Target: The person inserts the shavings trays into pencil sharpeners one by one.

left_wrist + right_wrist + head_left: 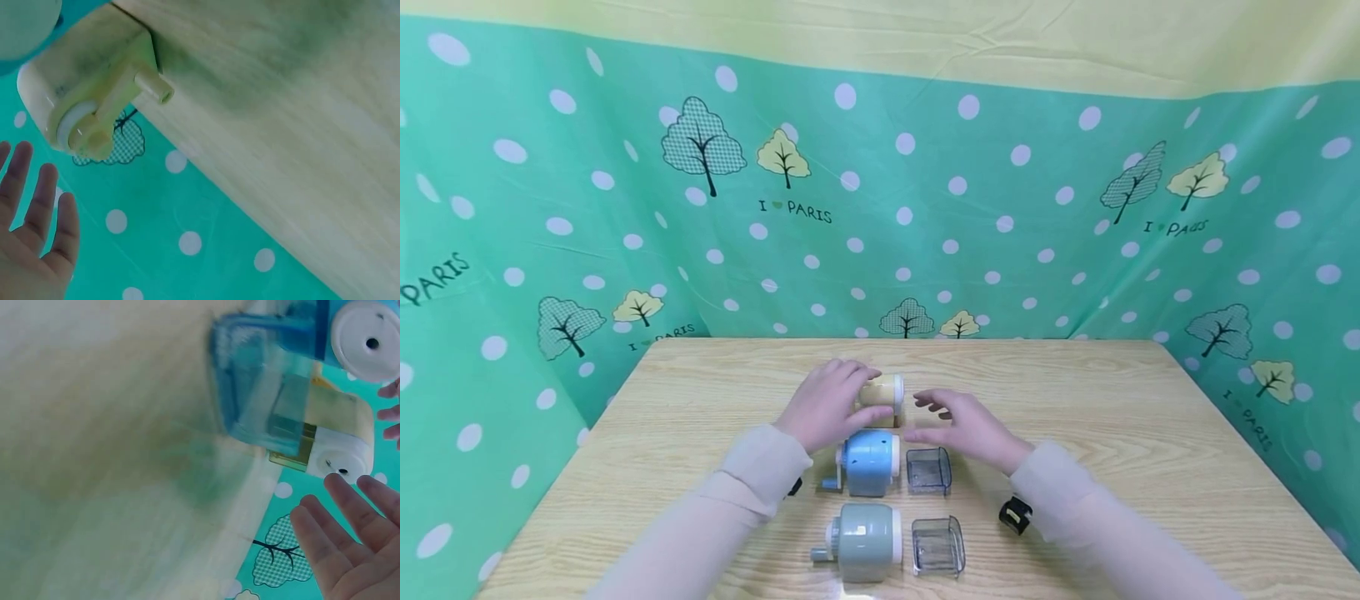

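A pale yellow crank pencil sharpener stands farthest back on the table. My left hand reaches beside its crank side, fingers extended and loosely bent; the left wrist view shows a gap between those fingers and the yellow crank. On the other side, my right hand is held near the sharpener's white front, thumb and fingers spread, holding nothing. Closer to me lies a blue pencil sharpener, its clear shavings drawer out to the right. The yellow one's drawer appears in place.
Nearest me is a grey-green pencil sharpener with its clear drawer to the right. The wooden table ends at a green dotted cloth hung behind and at the sides. A black band shows at the right wrist.
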The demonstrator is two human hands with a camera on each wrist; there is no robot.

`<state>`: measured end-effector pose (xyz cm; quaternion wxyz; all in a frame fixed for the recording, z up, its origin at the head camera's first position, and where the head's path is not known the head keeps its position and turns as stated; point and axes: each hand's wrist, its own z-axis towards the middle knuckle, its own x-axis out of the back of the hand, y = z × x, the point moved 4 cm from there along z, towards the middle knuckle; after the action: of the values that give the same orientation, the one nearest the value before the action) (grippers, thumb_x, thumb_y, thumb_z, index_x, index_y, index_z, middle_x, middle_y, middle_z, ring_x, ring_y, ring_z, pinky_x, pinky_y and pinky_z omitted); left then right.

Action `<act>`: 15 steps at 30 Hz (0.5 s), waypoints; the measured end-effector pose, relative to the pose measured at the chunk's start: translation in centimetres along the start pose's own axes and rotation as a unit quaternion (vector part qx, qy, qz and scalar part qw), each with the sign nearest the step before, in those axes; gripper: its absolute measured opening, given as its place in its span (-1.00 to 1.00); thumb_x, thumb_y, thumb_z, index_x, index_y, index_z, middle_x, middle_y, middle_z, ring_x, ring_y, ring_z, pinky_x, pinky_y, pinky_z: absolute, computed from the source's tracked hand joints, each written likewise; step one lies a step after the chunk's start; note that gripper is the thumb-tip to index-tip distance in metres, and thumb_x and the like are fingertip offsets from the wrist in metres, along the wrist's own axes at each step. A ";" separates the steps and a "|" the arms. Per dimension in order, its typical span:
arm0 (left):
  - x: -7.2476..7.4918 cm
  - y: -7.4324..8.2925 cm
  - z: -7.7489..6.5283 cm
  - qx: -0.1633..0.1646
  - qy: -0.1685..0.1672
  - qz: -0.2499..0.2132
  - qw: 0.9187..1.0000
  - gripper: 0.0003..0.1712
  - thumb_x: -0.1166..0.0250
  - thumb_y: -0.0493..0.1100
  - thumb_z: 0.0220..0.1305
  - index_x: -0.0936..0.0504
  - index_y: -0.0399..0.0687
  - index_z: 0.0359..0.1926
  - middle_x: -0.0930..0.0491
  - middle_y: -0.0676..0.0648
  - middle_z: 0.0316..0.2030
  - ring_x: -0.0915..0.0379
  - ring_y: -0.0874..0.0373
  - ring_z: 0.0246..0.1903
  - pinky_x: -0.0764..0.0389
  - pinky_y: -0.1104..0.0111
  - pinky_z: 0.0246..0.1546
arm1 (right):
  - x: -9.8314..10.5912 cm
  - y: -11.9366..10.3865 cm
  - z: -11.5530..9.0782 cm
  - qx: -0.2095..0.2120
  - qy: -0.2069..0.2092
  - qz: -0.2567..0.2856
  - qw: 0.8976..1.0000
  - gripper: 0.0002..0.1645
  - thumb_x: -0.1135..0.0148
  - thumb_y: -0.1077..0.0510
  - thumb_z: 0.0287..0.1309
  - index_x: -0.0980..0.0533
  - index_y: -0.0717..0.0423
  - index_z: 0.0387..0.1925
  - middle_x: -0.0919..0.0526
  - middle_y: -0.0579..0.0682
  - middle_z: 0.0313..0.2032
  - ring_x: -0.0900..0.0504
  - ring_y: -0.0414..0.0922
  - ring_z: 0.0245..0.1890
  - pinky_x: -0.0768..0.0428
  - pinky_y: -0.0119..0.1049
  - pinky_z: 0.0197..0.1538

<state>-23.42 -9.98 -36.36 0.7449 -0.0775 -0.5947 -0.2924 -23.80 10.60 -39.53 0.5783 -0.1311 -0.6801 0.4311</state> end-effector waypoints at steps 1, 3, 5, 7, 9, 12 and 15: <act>0.0 0.1 -0.2 -0.001 0.001 0.000 1.000 -0.11 -0.11 0.42 0.23 -0.55 -0.14 0.32 -0.60 -0.15 0.20 -0.44 -0.09 0.23 -0.34 -0.01 0.32 | -0.1 0.1 -0.3 0.000 0.000 -0.002 1.000 0.02 -0.42 -0.30 -0.11 -0.50 0.28 0.27 -0.61 0.16 0.21 -0.56 0.13 0.18 -0.51 0.08 0.23; -0.1 0.3 -0.7 -0.002 0.004 0.000 1.000 -0.07 -0.09 0.46 0.20 -0.53 -0.13 0.33 -0.61 -0.14 0.19 -0.44 -0.07 0.22 -0.35 0.01 0.31 | -0.3 0.4 -0.7 0.003 0.001 -0.009 1.000 0.00 -0.44 -0.28 -0.11 -0.50 0.29 0.26 -0.61 0.17 0.21 -0.56 0.14 0.17 -0.52 0.09 0.22; -0.1 0.5 -1.2 -0.005 0.005 -0.004 1.000 -0.04 -0.08 0.47 0.19 -0.52 -0.13 0.34 -0.61 -0.12 0.18 -0.44 -0.05 0.21 -0.36 0.02 0.30 | -0.4 0.5 -1.1 0.006 0.002 -0.014 1.000 0.00 -0.45 -0.27 -0.11 -0.50 0.29 0.26 -0.62 0.17 0.20 -0.56 0.15 0.16 -0.52 0.09 0.21; -0.1 0.6 -1.7 -0.010 0.007 -0.008 1.000 -0.01 -0.05 0.50 0.18 -0.51 -0.15 0.34 -0.61 -0.12 0.17 -0.44 -0.05 0.20 -0.38 0.02 0.28 | -0.4 0.7 -1.5 0.007 0.001 -0.021 1.000 -0.01 -0.45 -0.27 -0.11 -0.51 0.28 0.26 -0.63 0.16 0.18 -0.56 0.15 0.15 -0.52 0.10 0.20; -0.2 0.8 -2.2 -0.017 0.009 -0.010 1.000 0.02 -0.01 0.53 0.17 -0.51 -0.16 0.34 -0.62 -0.11 0.15 -0.44 -0.05 0.19 -0.40 0.02 0.27 | -0.5 0.7 -1.9 0.007 0.000 -0.024 1.000 0.00 -0.44 -0.27 -0.10 -0.50 0.28 0.27 -0.64 0.15 0.17 -0.56 0.14 0.15 -0.52 0.10 0.21; -0.3 1.2 -2.7 -0.030 0.010 -0.011 0.999 0.06 0.04 0.56 0.16 -0.51 -0.18 0.33 -0.62 -0.12 0.13 -0.46 -0.06 0.16 -0.43 0.02 0.23 | -0.6 0.8 -2.4 0.010 -0.006 -0.030 0.999 -0.01 -0.44 -0.28 -0.09 -0.50 0.27 0.27 -0.65 0.14 0.16 -0.56 0.14 0.15 -0.52 0.10 0.20; -0.5 1.5 -3.1 -0.037 0.008 -0.011 0.999 0.08 0.06 0.57 0.16 -0.50 -0.18 0.34 -0.62 -0.13 0.15 -0.46 -0.07 0.16 -0.43 0.02 0.23 | -0.7 1.0 -2.8 0.017 -0.012 -0.035 0.999 -0.01 -0.43 -0.28 -0.10 -0.50 0.28 0.26 -0.64 0.15 0.16 -0.56 0.15 0.15 -0.52 0.10 0.20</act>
<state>-20.02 -10.03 -37.32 0.7430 -0.0960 -0.5783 -0.3229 -21.38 11.88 -40.84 0.5869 -0.0925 -0.6835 0.4241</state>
